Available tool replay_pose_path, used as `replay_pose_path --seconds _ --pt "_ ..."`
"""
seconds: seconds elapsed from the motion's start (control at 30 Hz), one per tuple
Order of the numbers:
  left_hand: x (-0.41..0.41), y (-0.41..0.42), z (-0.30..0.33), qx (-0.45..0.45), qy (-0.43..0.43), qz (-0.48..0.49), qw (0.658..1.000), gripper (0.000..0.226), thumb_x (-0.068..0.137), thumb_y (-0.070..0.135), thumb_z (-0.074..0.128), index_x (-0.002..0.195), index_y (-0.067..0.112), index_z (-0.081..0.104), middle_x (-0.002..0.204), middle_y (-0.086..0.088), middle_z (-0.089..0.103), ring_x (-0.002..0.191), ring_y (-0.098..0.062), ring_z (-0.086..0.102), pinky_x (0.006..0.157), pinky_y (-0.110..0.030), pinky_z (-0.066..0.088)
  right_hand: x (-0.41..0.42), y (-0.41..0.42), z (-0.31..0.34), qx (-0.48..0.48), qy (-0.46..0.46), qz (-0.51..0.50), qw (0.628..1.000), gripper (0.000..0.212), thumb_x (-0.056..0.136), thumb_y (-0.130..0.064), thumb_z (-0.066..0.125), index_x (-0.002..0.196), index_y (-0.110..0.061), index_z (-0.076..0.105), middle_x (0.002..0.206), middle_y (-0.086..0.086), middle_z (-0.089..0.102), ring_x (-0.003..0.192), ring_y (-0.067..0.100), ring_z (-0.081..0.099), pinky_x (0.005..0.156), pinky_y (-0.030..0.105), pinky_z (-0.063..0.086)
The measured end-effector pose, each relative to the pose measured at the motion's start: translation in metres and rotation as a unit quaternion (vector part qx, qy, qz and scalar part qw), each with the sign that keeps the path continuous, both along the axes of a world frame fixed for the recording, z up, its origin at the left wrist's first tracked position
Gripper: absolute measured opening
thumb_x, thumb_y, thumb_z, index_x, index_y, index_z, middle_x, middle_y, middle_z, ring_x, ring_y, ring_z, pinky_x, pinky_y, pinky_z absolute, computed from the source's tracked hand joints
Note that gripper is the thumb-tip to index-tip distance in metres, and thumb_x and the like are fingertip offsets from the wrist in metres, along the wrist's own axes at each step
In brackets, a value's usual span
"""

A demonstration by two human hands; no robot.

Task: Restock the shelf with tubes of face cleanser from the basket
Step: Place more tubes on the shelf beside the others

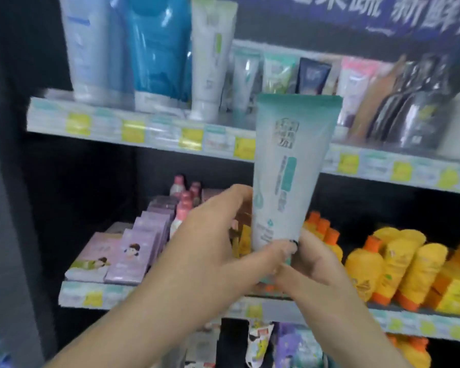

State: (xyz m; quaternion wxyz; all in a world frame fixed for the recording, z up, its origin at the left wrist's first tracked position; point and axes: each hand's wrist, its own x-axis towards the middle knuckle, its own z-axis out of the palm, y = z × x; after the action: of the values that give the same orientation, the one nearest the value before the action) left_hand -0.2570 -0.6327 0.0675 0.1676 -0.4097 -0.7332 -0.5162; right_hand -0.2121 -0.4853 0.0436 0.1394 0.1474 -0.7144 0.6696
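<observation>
left hand (pixel 210 235) grip: clasps tube (pixel 284 168) low | right hand (pixel 316 264) grip: holds tube's base | tube upright

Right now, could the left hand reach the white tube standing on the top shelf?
Probably not at once: the left hand helps the right hand hold the teal-topped tube. The white tube stands unblocked at the shelf front.

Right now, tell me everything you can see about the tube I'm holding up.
The tube is pale, with a teal band along its flat crimped top and teal label patches; the print is too blurred to read. It looks like soft plastic. It stands nearly upright, cap end down, in front of the shelves. The left hand and the right hand both grip its lower end, hiding the cap.
</observation>
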Motion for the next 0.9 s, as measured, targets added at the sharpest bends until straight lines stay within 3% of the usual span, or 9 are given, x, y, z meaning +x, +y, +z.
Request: replay_pose_path --seconds 0.07,0.17,0.27,0.37,0.5,0.6,0.73,0.9 --pt "-0.006 0.005 0.022 0.023 0.002 0.019 1.000 0.034 0.065 0.047 0.066 0.096 0.035 0.059 0.098 0.029 0.063 0.086 0.011 0.060 0.071 -0.011 0.047 -0.010 0.001 0.023 0.002 0.026 -0.010 1.000 0.032 0.068 -0.021 0.071 0.094 -0.040 0.071 0.091 -0.006 0.074 0.079 0.009 0.070 0.060 0.020 0.053" --pt "-0.014 0.011 0.056 0.045 0.002 0.021 0.999 0.035 0.068 0.044 0.063 0.100 0.032 0.061 0.096 0.022 0.067 0.086 0.006 0.063 0.077 -0.026 0.053 -0.024 0.000 0.054 -0.003 0.067 -0.025 0.997 0.022 0.072 -0.018 0.076 0.093 -0.025 0.072 0.093 -0.001 0.074 0.083 0.014 0.070 0.062 0.025 0.055" --pt "-0.021 0.016 0.089 0.054 0.028 0.032 0.998 0.037 0.068 0.045 0.061 0.100 0.028 0.062 0.093 0.016 0.069 0.087 0.002 0.064 0.079 -0.034 0.054 -0.034 0.001 0.082 0.000 0.109 -0.043 0.993 0.035 0.075 -0.027 0.073 0.107 -0.022 0.059 0.103 -0.002 0.071 0.094 0.015 0.069 0.074 0.034 0.058" --pt "-0.031 0.025 0.115 0.062 0.055 0.064 0.995 0.041 0.070 0.047 0.062 0.102 0.022 0.062 0.093 0.007 0.069 0.086 -0.008 0.065 0.078 -0.039 0.054 -0.047 0.004 0.111 0.011 0.134 -0.069 0.988 0.042 0.067 -0.035 0.066 0.105 -0.019 0.056 0.105 -0.002 0.070 0.094 0.013 0.069 0.078 0.039 0.058" --pt "-0.055 0.043 0.139 0.033 0.070 0.122 0.990 0.032 0.085 0.040 0.061 0.106 0.016 0.055 0.098 0.004 0.064 0.089 -0.013 0.061 0.074 -0.030 0.050 -0.075 0.012 0.136 0.060 0.145 -0.128 0.979 0.029 0.082 -0.033 0.068 0.104 -0.017 0.058 0.104 0.002 0.070 0.099 0.018 0.066 0.090 0.046 0.052" --pt "-0.078 0.060 0.148 0.010 0.059 0.146 0.987 0.034 0.090 0.036 0.056 0.112 0.012 0.049 0.106 -0.002 0.059 0.094 -0.018 0.057 0.072 -0.031 0.046 -0.101 0.020 0.143 0.095 0.135 -0.192 0.967 0.032 0.073 -0.045 0.063 0.095 -0.022 0.062 0.102 0.008 0.068 0.099 0.025 0.063 0.094 0.051 0.047" --pt "-0.110 0.083 0.149 -0.006 0.029 0.162 0.986 0.036 0.092 0.027 0.054 0.117 0.004 0.043 0.118 -0.013 0.055 0.103 -0.029 0.056 0.085 -0.039 0.048 -0.130 0.031 0.148 0.127 0.112 -0.241 0.956 0.020 0.079 -0.027 0.061 0.093 -0.014 0.065 0.096 0.009 0.069 0.096 0.029 0.063 0.089 0.054 0.049" --pt "-0.140 0.099 0.156 0.002 -0.038 0.176 0.984 0.039 0.091 0.023 0.055 0.119 0.002 0.039 0.122 -0.016 0.052 0.104 -0.032 0.056 0.087 -0.043 0.049 -0.164 0.040 0.162 0.168 0.079 -0.281 0.941 0.014 0.084 -0.009 0.053 0.089 -0.010 0.067 0.094 0.013 0.070 0.089 0.031 0.064 0.084 0.046 0.053"
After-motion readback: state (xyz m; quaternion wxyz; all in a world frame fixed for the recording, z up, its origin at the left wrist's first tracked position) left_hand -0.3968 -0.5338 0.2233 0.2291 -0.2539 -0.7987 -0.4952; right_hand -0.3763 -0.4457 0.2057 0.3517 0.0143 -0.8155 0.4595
